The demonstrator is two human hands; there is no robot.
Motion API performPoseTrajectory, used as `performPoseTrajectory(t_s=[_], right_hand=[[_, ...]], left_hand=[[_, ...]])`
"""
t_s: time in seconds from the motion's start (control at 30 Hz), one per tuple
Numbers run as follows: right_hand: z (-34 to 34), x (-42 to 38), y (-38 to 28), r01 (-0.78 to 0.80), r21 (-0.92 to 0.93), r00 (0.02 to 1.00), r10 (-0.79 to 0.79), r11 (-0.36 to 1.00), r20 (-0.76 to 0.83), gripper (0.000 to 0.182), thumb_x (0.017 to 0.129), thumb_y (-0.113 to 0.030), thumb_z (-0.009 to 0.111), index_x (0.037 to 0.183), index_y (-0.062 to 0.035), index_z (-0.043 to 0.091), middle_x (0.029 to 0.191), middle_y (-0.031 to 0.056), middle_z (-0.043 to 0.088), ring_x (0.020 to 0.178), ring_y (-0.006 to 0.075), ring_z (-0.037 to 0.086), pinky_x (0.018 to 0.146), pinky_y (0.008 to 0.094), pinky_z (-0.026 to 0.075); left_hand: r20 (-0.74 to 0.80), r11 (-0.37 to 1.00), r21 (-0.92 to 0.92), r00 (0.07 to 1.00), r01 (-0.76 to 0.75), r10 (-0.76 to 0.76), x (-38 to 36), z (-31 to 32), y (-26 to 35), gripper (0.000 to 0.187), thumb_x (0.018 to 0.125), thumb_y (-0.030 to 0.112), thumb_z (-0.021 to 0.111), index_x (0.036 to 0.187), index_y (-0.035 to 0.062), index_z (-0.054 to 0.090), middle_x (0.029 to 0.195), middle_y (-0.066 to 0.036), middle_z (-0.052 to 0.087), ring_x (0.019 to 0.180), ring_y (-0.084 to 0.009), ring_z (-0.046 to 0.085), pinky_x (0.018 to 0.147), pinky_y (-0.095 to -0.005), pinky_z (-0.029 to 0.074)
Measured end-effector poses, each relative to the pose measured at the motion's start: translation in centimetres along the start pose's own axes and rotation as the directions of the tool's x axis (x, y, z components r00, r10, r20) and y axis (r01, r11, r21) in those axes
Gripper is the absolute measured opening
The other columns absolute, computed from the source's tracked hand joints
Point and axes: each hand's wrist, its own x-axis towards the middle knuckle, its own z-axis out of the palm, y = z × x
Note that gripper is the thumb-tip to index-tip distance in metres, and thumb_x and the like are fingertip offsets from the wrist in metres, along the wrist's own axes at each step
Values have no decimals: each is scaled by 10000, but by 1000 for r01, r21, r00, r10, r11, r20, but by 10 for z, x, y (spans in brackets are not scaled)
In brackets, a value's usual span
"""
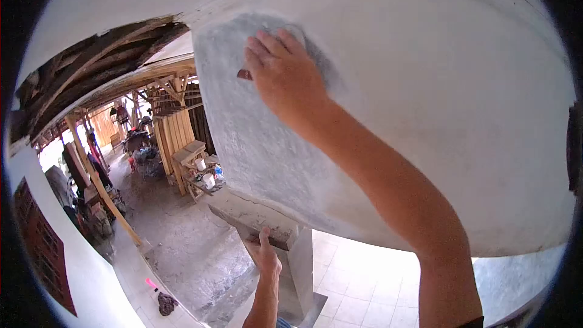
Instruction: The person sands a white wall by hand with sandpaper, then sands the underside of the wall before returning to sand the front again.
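My right hand (282,73) lies against the upper wall (413,103), fingers bent over a flat piece. Only a brown edge (244,75) of that piece shows beside the palm; it looks like sandpaper, mostly hidden under the hand. Around the fingers the wall surface is a smooth grey patch (243,127), darker just right of the knuckles. Lower down, my left hand (266,255) grips the edge of a rough concrete ledge (255,212) on top of a pillar, thumb on the upper face and fingers underneath.
Beneath the ledge stands the pillar (297,273), with white floor tiles (358,285) to its right. At left, a wooden post (103,182) rises from a concrete floor. White buckets (208,180) sit by a wooden bench. A dark cloth (166,304) lies on the lower left floor edge.
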Motion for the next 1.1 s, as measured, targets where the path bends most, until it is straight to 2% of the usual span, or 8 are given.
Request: performPoseTrajectory(t_s=[0.2, 0.4, 0.6, 0.7, 0.8, 0.87, 0.93, 1.1], right_hand=[[-35, -92, -35, -108, 220, 985, 75, 970, 155, 418, 844, -141, 591, 1237, -1, 556, 1336, 107, 540, 1309, 247, 428, 1115, 437, 303], [-102, -163, -47, -112, 137, 892, 39, 984, 450, 488, 829, -184, 607, 1271, 8, 529, 1374, 109, 503, 1351, 253, 376, 1140, 441, 279], [-175, -273, -66, -329, 320, 740, 32, 888, 672, 452, 835, -149, 667, 1269, -84, 558, 1379, 76, 506, 1302, 252, 460, 1071, 434, 401], [-213, -320, -86, -657, 352, 640, 247, 666, 728, 359, 861, -98, 669, 1211, -70, 595, 1306, 99, 558, 1082, 235, 619, 915, 378, 518], [-238, -382, -127, -974, 220, 213, 531, 52, 820, 250, 874, -70, 671, 1117, -33, 630, 1097, 108, 654, 849, 152, 654, 734, 299, 536], [-247, -414, -147, -974, 105, -39, 608, -199, 793, 205, 888, -93, 664, 1078, -18, 638, 961, 90, 667, 766, 101, 617, 667, 265, 505], [-261, -434, -166, -915, -9, -277, 610, -404, 742, 234, 901, -173, 669, 1054, 3, 645, 825, 42, 666, 782, 69, 595, 675, 243, 482], [-264, -459, -208, -574, 120, -489, 457, -810, 744, 368, 914, -232, 663, 1157, 31, 581, 1034, 82, 654, 872, 132, 621, 772, 273, 508]], left_hand=[[28, 999, 26, 999, 39, -39, 2, -1, 13, 605, 863, 135, 676, 1327, -26, 323, 1313, -165, 445, 1197, -259, 437, 1054, -381, 341], [8, 998, 34, 999, 47, -48, -3, 8, 16, 603, 869, 175, 688, 1306, -39, 331, 1297, -165, 447, 1174, -245, 445, 1030, -370, 358], [-14, 980, 154, 992, 123, -122, -3, -2, 17, 552, 893, 265, 689, 1245, -15, 369, 1213, -122, 480, 1090, -203, 468, 938, -323, 399], [-71, 902, 417, 994, 107, -85, -18, -24, 12, 479, 919, 288, 657, 1205, 21, 381, 1167, -87, 471, 1010, -146, 459, 829, -286, 412], [21, 871, 483, 993, 89, -113, -52, -63, -10, 272, 956, 290, 596, 976, 35, 504, 912, -35, 528, 832, -121, 490, 749, -277, 428], [161, 832, 553, 985, -39, -61, -83, -85, -30, 280, 977, 250, 549, 795, 38, 573, 739, -9, 579, 721, -117, 534, 717, -270, 452], [291, 789, 614, 916, 43, -277, -118, -110, -47, 179, 964, 179, 549, 990, 8, 598, 926, -71, 651, 853, -145, 600, 803, -279, 478], [442, 690, 677, 609, 255, -659, -194, -107, -46, 358, 957, 190, 582, 1227, -34, 510, 1090, -136, 636, 1065, -183, 589, 920, -295, 467]])
